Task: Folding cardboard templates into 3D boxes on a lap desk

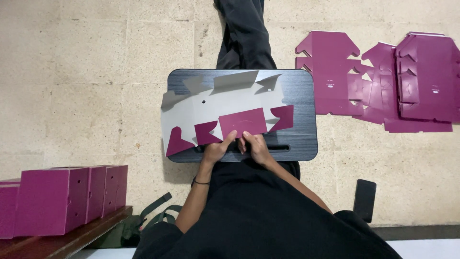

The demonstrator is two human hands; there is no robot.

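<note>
A flat die-cut cardboard box blank, grey on its upturned face and magenta on the flaps folded over (215, 108), lies on a dark rectangular lap tray with a slot handle (302, 96) at the centre of the view. At about six o'clock on the blank, the left hand (215, 151) and the right hand (257, 147) sit side by side, thumbs and fingertips pressed together on the lower edge of the rectangular magenta centre flap (242, 122), pinching it against the sheet; the fingers are closed on the flap rather than spread. Toward two o'clock a loose spread of unfolded magenta box blanks (383, 81) covers the beige stone floor (72, 72), and at eight o'clock a row of assembled magenta boxes (57, 199) stands on a wooden bench (62, 242). A black phone (364, 200) lies at four o'clock, an olive bag strap (153, 213) at seven. The risk, as I judge it: both hands press on one narrow flap while the rest of the blank lies unweighted, so the sheet could skid toward twelve o'clock, or the crease could run crooked and buckle the small pointed tabs beside it.
</note>
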